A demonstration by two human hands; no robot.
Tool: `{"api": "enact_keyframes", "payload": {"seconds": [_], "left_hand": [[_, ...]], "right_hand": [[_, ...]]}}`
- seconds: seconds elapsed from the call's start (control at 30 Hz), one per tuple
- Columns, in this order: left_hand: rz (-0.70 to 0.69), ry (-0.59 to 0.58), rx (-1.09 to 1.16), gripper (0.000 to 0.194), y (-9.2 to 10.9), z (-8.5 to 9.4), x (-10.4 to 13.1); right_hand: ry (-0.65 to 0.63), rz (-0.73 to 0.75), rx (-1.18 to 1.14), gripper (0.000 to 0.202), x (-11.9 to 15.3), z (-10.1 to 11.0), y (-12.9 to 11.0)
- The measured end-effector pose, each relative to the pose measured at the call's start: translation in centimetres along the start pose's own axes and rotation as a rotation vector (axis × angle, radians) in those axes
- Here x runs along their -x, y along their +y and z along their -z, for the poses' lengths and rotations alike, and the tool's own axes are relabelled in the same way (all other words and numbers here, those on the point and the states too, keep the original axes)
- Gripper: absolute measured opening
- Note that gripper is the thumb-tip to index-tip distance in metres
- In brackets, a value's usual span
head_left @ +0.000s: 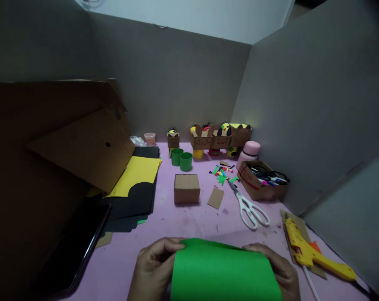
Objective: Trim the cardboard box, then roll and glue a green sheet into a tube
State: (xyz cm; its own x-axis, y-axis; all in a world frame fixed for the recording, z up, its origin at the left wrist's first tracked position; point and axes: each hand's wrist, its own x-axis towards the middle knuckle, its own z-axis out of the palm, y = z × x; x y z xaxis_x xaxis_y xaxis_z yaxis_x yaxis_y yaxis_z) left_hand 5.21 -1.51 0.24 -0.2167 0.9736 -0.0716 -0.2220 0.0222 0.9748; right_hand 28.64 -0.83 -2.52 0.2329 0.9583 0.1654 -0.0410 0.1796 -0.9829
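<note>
A sheet of green paper (223, 271) is held low at the front, bent so that its top edge curves over. My left hand (156, 267) pinches its left side between thumb and fingers. On the right side, my right hand (277, 267) grips the sheet, with part of the fingers hidden behind it. Beyond the paper stands a small closed cardboard box (186, 194). Two green paper cylinders (186, 161) stand side by side behind the box. A small cardboard piece (216, 197) lies to the box's right.
White-handled scissors (250, 211), paper scraps (222, 171) and a box of pens (261, 190) are at the right. A yellow glue gun (314, 255) lies front right. Yellow paper (142, 169), black sheets (133, 207) and a dark tablet-like device (79, 251) are at the left.
</note>
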Motion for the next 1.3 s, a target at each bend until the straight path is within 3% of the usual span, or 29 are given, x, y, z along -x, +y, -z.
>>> {"api": "enact_keyframes", "payload": {"seconds": [0.23, 0.4, 0.5, 0.63, 0.83, 1.0, 1.1, 1.17, 1.3], "left_hand": [[0.113, 0.076, 0.081, 0.013, -0.6, -0.3, -0.1], [0.150, 0.100, 0.040, 0.029, -0.9, -0.1, -1.4], [0.173, 0.058, 0.032, 0.040, -0.8, -0.2, -2.1], [0.222, 0.008, 0.021, 0.036, -0.7, -0.7, -2.5], [0.277, -0.040, 0.013, 0.042, -0.2, -0.9, -2.3], [0.213, -0.032, -0.030, 0.051, -0.3, -0.6, -2.4], [0.038, -0.014, -0.091, 0.045, -0.5, 0.1, -2.3], [-0.106, -0.013, -0.161, 0.036, -0.3, 0.7, -2.1], [-0.390, -0.078, -0.437, 0.034, 0.6, 1.6, -1.6]], "right_hand": [[-0.149, -0.093, -0.053, 0.011, -1.1, -0.3, -0.6], [-0.158, -0.260, -0.193, 0.009, -1.7, -1.4, -0.3], [-0.179, -0.329, -0.270, 0.013, -2.0, -2.1, -0.1], [-0.192, -0.390, -0.374, 0.020, -2.4, -2.4, 0.3], [-0.209, -0.441, -0.338, 0.022, -2.6, -2.4, 1.0], [-0.213, -0.363, -0.309, 0.016, -2.6, -2.4, 1.0], [-0.216, -0.285, -0.282, 0.011, -2.6, -2.0, 0.7], [-0.226, -0.162, -0.201, 0.011, -2.4, -1.5, 0.5], [-0.192, 0.226, 0.019, 0.020, -1.8, -0.4, 0.2]]}}
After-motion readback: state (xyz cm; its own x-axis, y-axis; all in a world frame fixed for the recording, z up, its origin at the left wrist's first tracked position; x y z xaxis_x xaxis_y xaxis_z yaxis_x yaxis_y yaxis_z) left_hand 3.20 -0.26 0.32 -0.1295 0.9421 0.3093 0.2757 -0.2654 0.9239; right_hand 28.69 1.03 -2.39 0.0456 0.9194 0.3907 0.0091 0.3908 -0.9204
